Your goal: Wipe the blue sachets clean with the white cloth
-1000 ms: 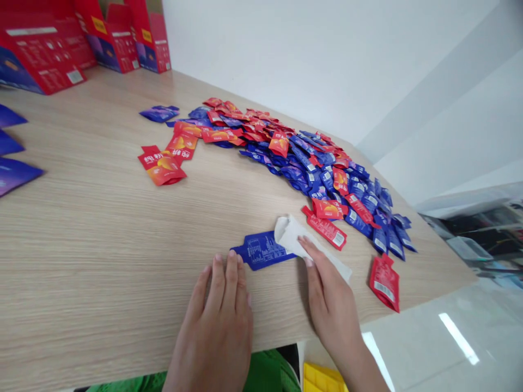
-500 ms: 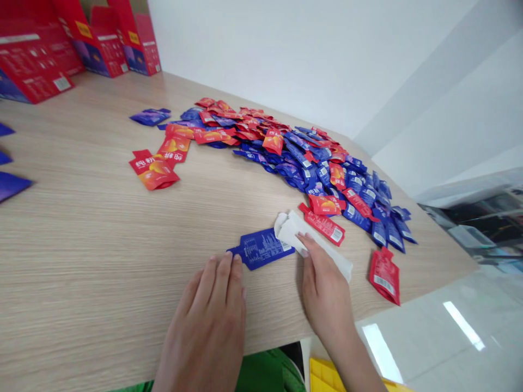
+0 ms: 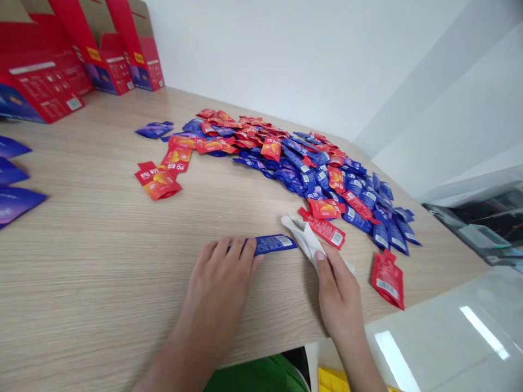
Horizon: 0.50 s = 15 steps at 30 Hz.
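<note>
While the wooden table (image 3: 102, 261) carries a sprawl of red and blue sachets (image 3: 310, 169), left hand (image 3: 223, 275) lies flat, fingertips pinning one blue sachet (image 3: 275, 244) near the front edge; right hand (image 3: 339, 283) flat, pressing white cloth (image 3: 304, 237) beside it.

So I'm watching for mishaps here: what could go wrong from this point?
The lone red sachet lies close to the table edge; a sweep of the right hand or its white cloth might knock it off.
The blue sachet is pinned only at one end by the left hand, so it could slide into the mixed pile.
</note>
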### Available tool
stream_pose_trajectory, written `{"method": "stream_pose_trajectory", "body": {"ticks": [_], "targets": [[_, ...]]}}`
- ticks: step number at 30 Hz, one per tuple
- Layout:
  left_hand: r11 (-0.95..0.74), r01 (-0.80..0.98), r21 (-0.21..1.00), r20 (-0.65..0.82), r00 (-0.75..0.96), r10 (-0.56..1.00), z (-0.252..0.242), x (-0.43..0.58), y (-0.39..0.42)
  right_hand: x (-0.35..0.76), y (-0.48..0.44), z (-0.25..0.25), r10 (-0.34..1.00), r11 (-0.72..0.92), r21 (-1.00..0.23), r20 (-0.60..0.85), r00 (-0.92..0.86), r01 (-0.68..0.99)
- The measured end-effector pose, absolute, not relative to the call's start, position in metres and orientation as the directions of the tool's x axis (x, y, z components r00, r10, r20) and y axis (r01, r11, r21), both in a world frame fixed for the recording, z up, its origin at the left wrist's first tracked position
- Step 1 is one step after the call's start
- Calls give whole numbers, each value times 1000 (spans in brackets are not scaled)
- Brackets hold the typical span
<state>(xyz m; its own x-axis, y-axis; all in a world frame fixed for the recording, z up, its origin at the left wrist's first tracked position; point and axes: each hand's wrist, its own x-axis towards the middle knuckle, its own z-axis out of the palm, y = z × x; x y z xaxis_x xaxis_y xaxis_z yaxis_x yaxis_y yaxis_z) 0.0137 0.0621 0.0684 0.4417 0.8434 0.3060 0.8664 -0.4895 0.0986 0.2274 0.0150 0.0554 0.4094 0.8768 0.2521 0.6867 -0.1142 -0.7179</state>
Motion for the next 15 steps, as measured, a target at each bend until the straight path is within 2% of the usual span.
{"method": "stream_pose_trajectory", "body": {"ticks": [2, 5, 8, 11, 15], "targets": [[-477, 868, 140, 293, 424, 857, 72, 8, 64, 228, 14, 55, 876, -123, -719, 245, 415, 684], [-407, 853, 327, 262, 332, 906, 78, 1, 66, 229, 13, 54, 880, -141, -713, 228, 418, 686], [-203, 834, 513, 126, 161, 979, 85, -8, 71, 230, 13, 52, 883, -149, -702, 223, 413, 696], [16, 855, 518, -72, 25, 997, 93, -26, 79, 230, 13, 51, 878, -174, -682, 219, 425, 710], [136, 892, 430, -91, -107, 990, 101, -68, 88, 232, 12, 49, 883, -184, -639, 226, 411, 747]]}}
